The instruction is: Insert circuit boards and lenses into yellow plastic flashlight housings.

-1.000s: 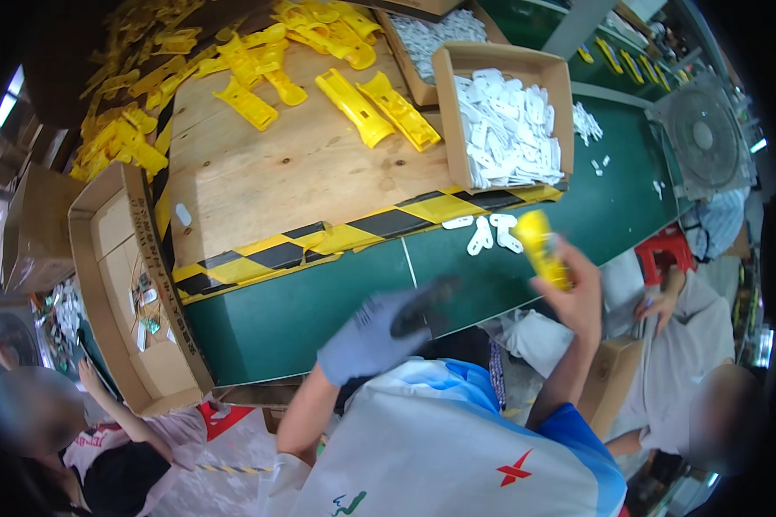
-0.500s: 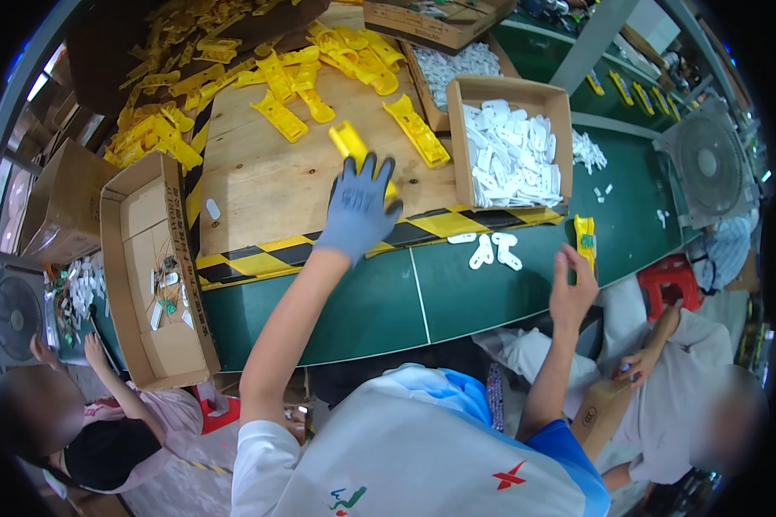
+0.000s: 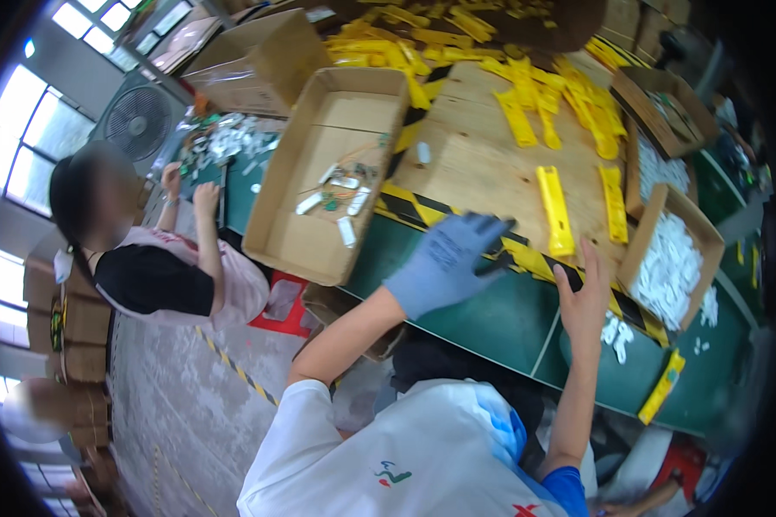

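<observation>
My left hand (image 3: 453, 258), in a grey-blue glove, is over the striped edge of the wooden board (image 3: 478, 159). Its fingers are spread with nothing visible in them. To its right, my bare right hand (image 3: 584, 297) has thumb and fingers apart and is also empty. Just beyond its fingertips a long yellow plastic housing (image 3: 555, 211) lies on the board. A second yellow housing (image 3: 613, 204) lies farther right. Small white plastic pieces (image 3: 616, 336) sit on the green tabletop beside my right hand. Nearer the table's edge is another yellow housing (image 3: 662, 388) with something green inside.
A cardboard tray (image 3: 272, 220) with wired parts and white pieces stands left of the board. Yellow housings (image 3: 526, 90) heap at the back. A box of white pieces (image 3: 668, 263) stands at the right. A co-worker (image 3: 177, 271) works at the left, near a fan (image 3: 138, 121).
The view has swung left. My left hand has come off the yellow housing, which now lies on the board, and moved toward the cardboard tray. My right hand has come closer to the board.
</observation>
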The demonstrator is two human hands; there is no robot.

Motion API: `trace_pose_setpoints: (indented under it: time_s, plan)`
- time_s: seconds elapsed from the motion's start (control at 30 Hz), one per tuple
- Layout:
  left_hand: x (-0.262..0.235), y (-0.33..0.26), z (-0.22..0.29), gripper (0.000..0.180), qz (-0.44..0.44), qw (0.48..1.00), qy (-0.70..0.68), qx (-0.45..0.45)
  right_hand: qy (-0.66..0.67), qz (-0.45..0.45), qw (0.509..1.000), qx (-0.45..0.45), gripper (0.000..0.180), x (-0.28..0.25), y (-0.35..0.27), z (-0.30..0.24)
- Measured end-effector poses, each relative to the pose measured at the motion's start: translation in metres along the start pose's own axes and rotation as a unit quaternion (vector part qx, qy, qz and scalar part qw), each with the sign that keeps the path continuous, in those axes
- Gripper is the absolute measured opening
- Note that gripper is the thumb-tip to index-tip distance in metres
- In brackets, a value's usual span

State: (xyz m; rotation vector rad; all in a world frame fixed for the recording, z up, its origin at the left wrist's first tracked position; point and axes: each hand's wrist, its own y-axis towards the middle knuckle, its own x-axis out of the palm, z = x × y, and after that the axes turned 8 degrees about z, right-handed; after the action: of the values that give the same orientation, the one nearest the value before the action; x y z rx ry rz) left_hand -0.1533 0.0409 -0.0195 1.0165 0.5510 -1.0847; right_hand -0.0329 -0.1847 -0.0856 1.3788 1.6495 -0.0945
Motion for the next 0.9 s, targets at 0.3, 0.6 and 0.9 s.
trace_pose_setpoints:
  time_s: [0.3,0.6,0.9]
  plan:
    - [-0.12,-0.038,-0.196,0.106,-0.198,0.9,0.311,-0.231,-0.034,-0.067,0.997,-0.032,0.059,0.058,0.03,-0.009]
    - [-0.073,-0.032,-0.231,0.045,-0.049,0.958,0.236,-0.159,0.022,-0.03,0.999,-0.027,0.049,0.063,0.027,0.002]
    - [-0.153,0.016,-0.168,0.04,0.232,0.945,-0.125,-0.195,0.026,-0.005,1.0,-0.014,0.048,0.066,0.024,0.008]
